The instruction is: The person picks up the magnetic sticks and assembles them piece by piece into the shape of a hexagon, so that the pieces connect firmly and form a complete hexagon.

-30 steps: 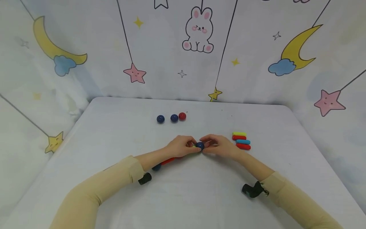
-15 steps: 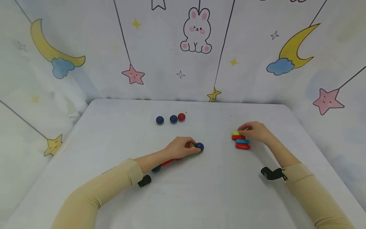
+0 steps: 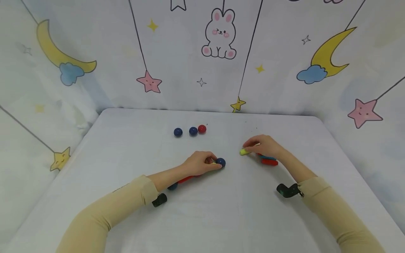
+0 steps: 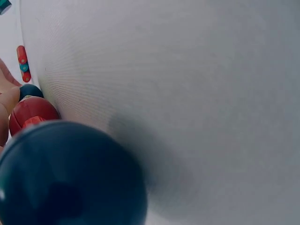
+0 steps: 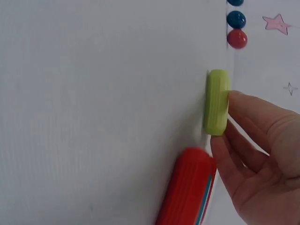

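Note:
My left hand (image 3: 200, 162) holds a joined row of toy balls and rods near its far end, fingers curled at a yellow-green rod (image 3: 214, 162) beside a blue ball (image 3: 220, 162). The rest of that row runs back under the hand: a red ball (image 4: 33, 112), a red rod (image 3: 185, 179) and a dark blue ball (image 4: 75, 173), large in the left wrist view. My right hand (image 3: 264, 146) pinches another yellow-green rod (image 5: 217, 102) between thumb and fingers, left of the remaining rods. The left fingers are partly hidden behind the balls in the left wrist view.
Red rods (image 3: 269, 162) and a blue rod (image 3: 267, 157) lie together under my right hand. Farther back sit two blue balls (image 3: 178, 132) and a red ball (image 3: 202, 129). A printed curtain (image 3: 177, 52) hangs behind the white table (image 3: 221, 218).
My right hand left the blue ball, went right to the rods, took the yellow-green one and has moved it back left. The left hand has stayed in place.

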Demonstrator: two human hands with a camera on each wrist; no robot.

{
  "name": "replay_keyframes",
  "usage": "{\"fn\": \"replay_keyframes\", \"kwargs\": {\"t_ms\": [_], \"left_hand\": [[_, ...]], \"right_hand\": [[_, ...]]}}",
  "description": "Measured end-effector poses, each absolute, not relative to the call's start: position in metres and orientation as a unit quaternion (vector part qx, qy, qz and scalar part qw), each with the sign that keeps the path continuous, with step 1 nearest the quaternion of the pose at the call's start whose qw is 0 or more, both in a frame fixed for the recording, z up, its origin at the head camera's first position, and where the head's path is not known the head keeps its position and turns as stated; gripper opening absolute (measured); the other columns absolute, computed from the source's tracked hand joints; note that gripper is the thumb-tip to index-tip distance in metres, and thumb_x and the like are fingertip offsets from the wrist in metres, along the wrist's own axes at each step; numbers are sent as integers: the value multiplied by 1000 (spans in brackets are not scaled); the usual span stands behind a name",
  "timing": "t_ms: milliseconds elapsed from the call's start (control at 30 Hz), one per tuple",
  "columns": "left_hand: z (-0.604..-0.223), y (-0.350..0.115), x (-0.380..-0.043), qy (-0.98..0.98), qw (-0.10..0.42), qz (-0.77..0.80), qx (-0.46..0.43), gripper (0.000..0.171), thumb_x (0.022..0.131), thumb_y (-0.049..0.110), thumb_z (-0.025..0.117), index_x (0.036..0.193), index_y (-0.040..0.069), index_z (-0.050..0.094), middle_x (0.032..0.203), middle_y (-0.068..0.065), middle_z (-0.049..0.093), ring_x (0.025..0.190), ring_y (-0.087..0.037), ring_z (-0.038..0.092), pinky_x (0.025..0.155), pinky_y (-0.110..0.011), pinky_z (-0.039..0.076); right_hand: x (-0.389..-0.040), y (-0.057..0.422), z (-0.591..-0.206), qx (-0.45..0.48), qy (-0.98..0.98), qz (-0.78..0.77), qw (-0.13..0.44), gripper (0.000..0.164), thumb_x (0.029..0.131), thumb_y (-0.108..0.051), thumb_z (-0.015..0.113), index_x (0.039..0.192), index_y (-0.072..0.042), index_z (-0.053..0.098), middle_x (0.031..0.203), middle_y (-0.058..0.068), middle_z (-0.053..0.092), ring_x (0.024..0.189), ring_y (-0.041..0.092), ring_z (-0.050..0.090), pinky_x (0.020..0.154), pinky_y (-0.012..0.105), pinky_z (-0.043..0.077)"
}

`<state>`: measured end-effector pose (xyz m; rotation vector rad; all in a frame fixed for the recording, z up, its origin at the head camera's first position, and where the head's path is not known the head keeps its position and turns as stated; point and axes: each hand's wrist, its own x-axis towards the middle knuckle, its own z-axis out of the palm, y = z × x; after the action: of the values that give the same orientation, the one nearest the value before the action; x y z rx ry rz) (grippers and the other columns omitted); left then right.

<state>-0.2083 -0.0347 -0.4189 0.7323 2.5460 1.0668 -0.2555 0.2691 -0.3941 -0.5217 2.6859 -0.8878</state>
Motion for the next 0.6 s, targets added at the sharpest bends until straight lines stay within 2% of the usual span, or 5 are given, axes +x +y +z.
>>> {"fn": "replay_keyframes", "kwargs": {"t_ms": [100, 233, 400, 600], "left_hand": [[-419, -37, -208, 883, 142, 370, 252, 35, 90, 39, 70, 113, 13, 69, 81, 5, 59, 77, -11, 52, 67, -24, 42], [-419, -40, -207, 884, 143, 370, 248, 34, 90, 39, 69, 112, 13, 69, 81, 5, 59, 77, -11, 52, 67, -24, 42], [-419, -45, -207, 885, 143, 370, 243, 34, 90, 40, 69, 112, 14, 69, 79, 6, 59, 74, -11, 52, 65, -24, 41], [-418, -48, -204, 882, 146, 374, 247, 33, 90, 37, 69, 111, 12, 69, 78, 5, 58, 72, -11, 51, 64, -23, 40]], "right_hand": [[-247, 255, -397, -234, 906, -326, 132, 22, 92, -19, 69, 111, -9, 71, 110, 5, 68, 107, 28, 59, 88, 41, 50], [-237, 240, -404, -288, 884, -345, 127, 23, 89, -11, 72, 110, -6, 69, 108, 4, 68, 102, 24, 60, 88, 40, 52], [-230, 227, -411, -324, 875, -342, 107, 23, 87, -10, 74, 109, -8, 70, 104, 1, 67, 94, 18, 60, 85, 33, 53], [-225, 215, -411, -341, 861, -357, 119, 26, 88, -13, 73, 113, -7, 68, 107, 1, 67, 97, 18, 61, 86, 32, 53]]}}
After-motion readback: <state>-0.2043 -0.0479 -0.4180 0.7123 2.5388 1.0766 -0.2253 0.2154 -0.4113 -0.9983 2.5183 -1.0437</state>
